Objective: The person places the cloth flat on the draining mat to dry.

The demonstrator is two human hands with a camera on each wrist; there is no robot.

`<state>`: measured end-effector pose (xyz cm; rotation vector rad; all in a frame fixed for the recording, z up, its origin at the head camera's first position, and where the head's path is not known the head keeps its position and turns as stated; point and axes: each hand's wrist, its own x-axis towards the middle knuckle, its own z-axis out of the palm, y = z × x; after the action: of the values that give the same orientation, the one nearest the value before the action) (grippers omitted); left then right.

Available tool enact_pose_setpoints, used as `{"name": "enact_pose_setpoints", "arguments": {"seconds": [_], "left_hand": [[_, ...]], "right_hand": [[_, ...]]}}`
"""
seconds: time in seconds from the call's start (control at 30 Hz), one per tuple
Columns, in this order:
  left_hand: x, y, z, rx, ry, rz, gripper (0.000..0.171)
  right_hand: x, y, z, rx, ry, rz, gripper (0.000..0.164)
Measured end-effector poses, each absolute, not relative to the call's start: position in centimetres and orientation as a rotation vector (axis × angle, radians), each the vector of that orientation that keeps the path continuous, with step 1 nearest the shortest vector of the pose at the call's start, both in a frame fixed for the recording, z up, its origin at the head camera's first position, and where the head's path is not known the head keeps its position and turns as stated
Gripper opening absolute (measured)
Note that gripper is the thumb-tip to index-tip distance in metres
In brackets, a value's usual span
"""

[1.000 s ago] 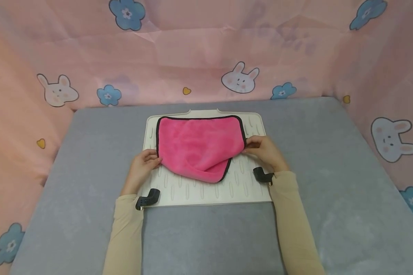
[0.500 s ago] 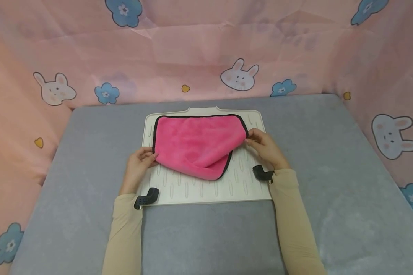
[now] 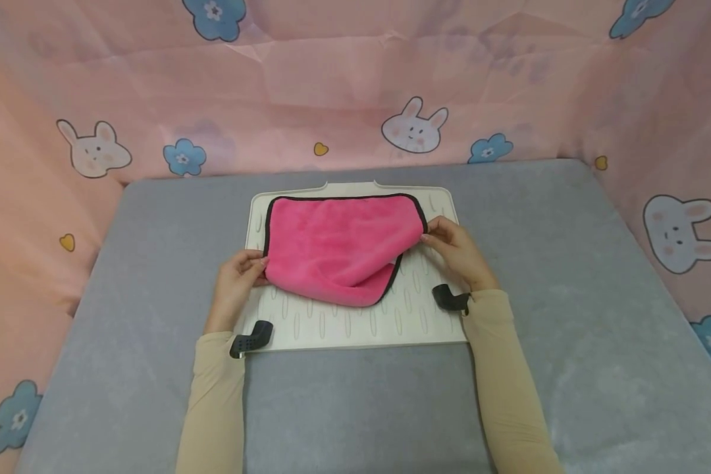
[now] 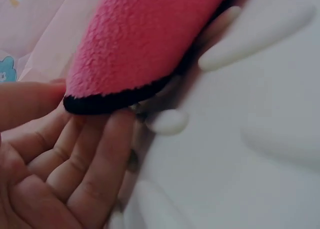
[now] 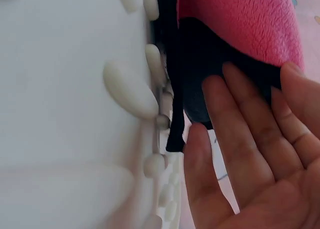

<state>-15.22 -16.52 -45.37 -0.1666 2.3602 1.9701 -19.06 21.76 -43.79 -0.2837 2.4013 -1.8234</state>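
A pink plush towel [image 3: 332, 237] with black edging lies folded over a white ridged tray [image 3: 355, 329]. My left hand [image 3: 235, 283] pinches the towel's left edge; in the left wrist view the thumb is on the pink pile and the fingers [image 4: 95, 174] are beneath the black border. On the opposite side my right hand [image 3: 459, 253] grips the right edge. The right wrist view has its thumb on the pink side and its fingers [image 5: 240, 134] against the dark underside, with that edge lifted above the ridges. The towel's near right part sags in a loose fold.
The tray rests on a grey cloth-covered table [image 3: 355, 408]. A pink curtain [image 3: 332, 79] with rabbits and blue flowers hangs behind and at both sides. Black wrist-worn pieces [image 3: 255, 339] stick out from both sleeves.
Both hands have drawn slightly apart with the towel between them, and the right hand has moved a little away from the body. The head view has shifted slightly.
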Motion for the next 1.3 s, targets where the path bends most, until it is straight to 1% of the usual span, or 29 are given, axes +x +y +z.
{"name": "enact_pose_setpoints", "arguments": {"seconds": [0.2, 0.37, 0.53, 0.67, 0.97, 1.13, 1.3], "left_hand": [[-14.9, -17.1, -45.1, -0.017, 2.331, 1.824, 0.026], [-14.8, -17.5, -45.1, 0.05, 2.289, 1.776, 0.029], [-15.0, -17.3, -45.1, 0.033, 2.315, 1.795, 0.026], [-15.1, -17.1, -45.0, -0.031, 2.356, 1.843, 0.026], [-15.1, -16.7, -44.8, -0.119, 2.37, 1.941, 0.025], [-14.9, -17.5, -44.7, -0.054, 2.365, 1.847, 0.029], [-14.7, -18.4, -44.5, 0.07, 2.395, 1.668, 0.031]], "right_hand": [[-19.0, 21.8, -43.9, -0.301, 2.384, -1.891, 0.017], [-19.0, 21.6, -43.7, -0.335, 2.378, -1.946, 0.012], [-19.1, 21.6, -43.8, -0.319, 2.414, -1.956, 0.01], [-19.1, 21.5, -43.8, -0.298, 2.451, -1.946, 0.016], [-19.0, 21.3, -43.3, -0.223, 2.45, -1.88, 0.02], [-18.9, 22.0, -43.6, -0.286, 2.35, -1.768, 0.019], [-19.0, 22.7, -44.0, -0.363, 2.287, -1.634, 0.019]]}}
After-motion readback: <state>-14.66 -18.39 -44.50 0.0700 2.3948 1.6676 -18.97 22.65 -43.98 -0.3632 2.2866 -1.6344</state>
